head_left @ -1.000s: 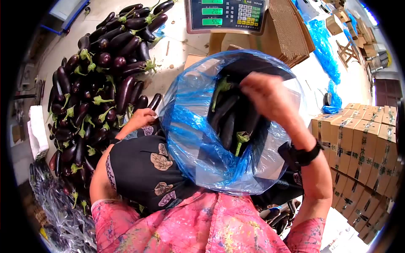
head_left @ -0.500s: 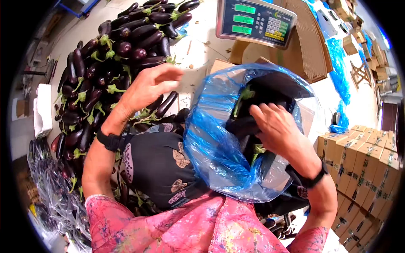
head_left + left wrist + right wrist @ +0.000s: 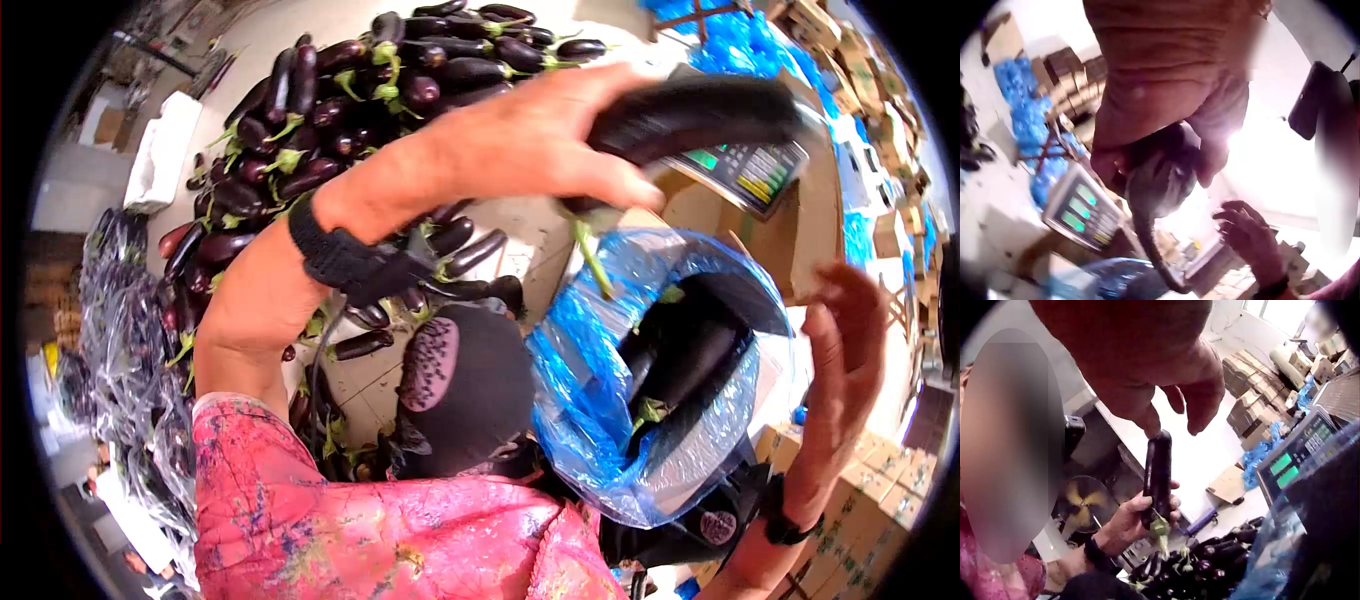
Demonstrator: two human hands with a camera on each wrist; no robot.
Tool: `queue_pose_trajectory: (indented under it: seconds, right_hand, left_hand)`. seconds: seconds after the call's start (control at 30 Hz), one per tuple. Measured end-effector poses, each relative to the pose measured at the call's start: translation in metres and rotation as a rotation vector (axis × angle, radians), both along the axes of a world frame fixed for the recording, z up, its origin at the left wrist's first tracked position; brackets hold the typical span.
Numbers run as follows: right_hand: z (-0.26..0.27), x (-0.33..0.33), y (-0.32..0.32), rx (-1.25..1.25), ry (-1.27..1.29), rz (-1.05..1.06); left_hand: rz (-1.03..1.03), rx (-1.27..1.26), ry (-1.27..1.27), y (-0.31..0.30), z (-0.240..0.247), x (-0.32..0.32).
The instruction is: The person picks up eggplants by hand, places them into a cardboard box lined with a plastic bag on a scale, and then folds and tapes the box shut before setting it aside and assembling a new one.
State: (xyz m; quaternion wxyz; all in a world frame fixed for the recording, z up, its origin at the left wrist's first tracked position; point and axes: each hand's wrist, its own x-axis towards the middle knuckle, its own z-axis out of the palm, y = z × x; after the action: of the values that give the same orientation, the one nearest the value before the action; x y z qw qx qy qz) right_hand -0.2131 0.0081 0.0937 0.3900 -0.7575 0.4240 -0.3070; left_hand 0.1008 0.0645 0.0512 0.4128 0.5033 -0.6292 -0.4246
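Observation:
My left hand [image 3: 530, 135] grips a dark purple eggplant [image 3: 710, 115] and holds it up, with its green stem [image 3: 592, 260] hanging over the rim of a blue plastic bag [image 3: 575, 330]. In the right wrist view this eggplant [image 3: 1159, 465] stands upright in the fingers, stem down. My right hand [image 3: 845, 340] is raised at the bag's right side, holding nothing, its fingers loosely spread. It shows apart from the eggplant in the left wrist view too. Inside the bag, which lines a carton, lie several eggplants [image 3: 695, 365].
A large heap of eggplants [image 3: 330, 115] lies on the floor to the left and ahead. Beyond the bag stands a scale display [image 3: 750, 175] with flat cardboard [image 3: 815, 200]. Stacked cartons [image 3: 880, 480] are at right; clear plastic wrapping [image 3: 125, 340] lies far left.
My left hand has come from the heap toward the bag and up, now with an eggplant. My right hand has left the bag's inside and risen to the right. The head view has turned left.

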Motion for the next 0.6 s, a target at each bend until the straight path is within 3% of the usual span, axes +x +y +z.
queue_pose_trajectory:
  seconds: [0.03, 0.1, 0.23, 0.37, 0.47, 0.6]
  right_hand:
    - [-0.015, -0.009, 0.001, 0.116, 0.058, -0.001]
    - [-0.040, -0.016, 0.008, 0.046, 0.390, 0.310]
    - [-0.115, -0.023, 0.037, 0.215, 0.517, 0.386]
    - [-0.155, -0.024, 0.054, 0.234, 0.592, 0.613]
    - [-0.175, -0.018, 0.068, 0.300, 0.601, 0.754]
    - [-0.184, -0.018, 0.082, 0.283, 0.658, 0.909]
  left_hand:
    - [0.091, -0.005, -0.032, 0.014, -0.016, 0.025]
    - [0.263, 0.133, -0.164, 0.056, -0.042, 0.062]
    - [0.583, 0.439, -0.148, 0.160, -0.158, 0.101]
    - [0.687, 0.833, -0.135, 0.239, -0.241, 0.091]
    - [0.700, 0.869, -0.263, 0.264, -0.292, 0.087]
    - [0.633, 0.945, -0.234, 0.264, -0.309, 0.096]
